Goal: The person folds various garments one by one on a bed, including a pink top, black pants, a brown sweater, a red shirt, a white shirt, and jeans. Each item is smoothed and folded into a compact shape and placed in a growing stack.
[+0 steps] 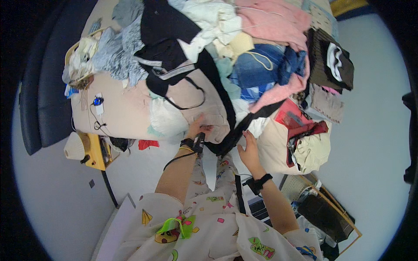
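Observation:
At the bed's near edge, my left hand (pixel 196 128) reaches onto a beige garment (pixel 215 114), its fingers partly hidden by cloth. My right hand (pixel 249 151) is raised with fingers apart beside a long black strip of fabric (pixel 240 132), and no object shows in it. A black bra (pixel 158 84) with thin straps lies across the beige garment. To its left is a bunched white cloth (pixel 166 115). Blue denim (pixel 258 67) and a pink garment (pixel 274 19) are heaped farther back, next to white clothes (pixel 209 19).
Folded dark clothes (pixel 313 58) stack at the bed's right edge, with red and cream garments (pixel 312 151) nearer. A basket (pixel 69 53) of clothes is at the left. A lamp (pixel 75 145) stands on a wooden bedside table (pixel 94 151). A wooden-framed rack (pixel 339 212) is at lower right.

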The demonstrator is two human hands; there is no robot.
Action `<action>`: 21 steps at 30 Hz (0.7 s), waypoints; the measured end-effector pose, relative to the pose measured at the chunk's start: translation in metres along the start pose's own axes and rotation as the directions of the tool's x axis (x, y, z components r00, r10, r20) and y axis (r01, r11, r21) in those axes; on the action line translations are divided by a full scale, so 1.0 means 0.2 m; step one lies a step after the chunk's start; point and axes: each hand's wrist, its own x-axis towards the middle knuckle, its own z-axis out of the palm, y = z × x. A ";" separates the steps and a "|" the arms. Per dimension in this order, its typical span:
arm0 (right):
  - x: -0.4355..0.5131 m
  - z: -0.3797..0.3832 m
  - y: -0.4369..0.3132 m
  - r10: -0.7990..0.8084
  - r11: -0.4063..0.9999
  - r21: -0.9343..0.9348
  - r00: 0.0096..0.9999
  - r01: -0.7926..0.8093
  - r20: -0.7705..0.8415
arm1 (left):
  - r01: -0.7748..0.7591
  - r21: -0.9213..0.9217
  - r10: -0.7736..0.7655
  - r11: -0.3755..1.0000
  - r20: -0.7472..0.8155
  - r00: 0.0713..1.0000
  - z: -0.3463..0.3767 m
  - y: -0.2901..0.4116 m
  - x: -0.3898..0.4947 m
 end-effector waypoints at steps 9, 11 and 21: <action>0.53 0.38 -0.38 0.122 0.985 0.108 0.985 -0.136 0.121 | -0.702 0.705 0.593 -0.094 0.607 0.530 -0.48 0.47 -0.72; 0.60 0.43 -0.45 0.096 0.985 0.126 0.982 -0.117 0.165 | -0.328 -0.103 0.343 0.939 0.225 0.912 -0.57 0.72 -0.93; 0.86 0.70 -0.89 0.027 0.928 0.342 0.943 -0.147 0.332 | -0.656 0.465 0.736 0.594 0.013 0.676 -0.66 0.97 -1.06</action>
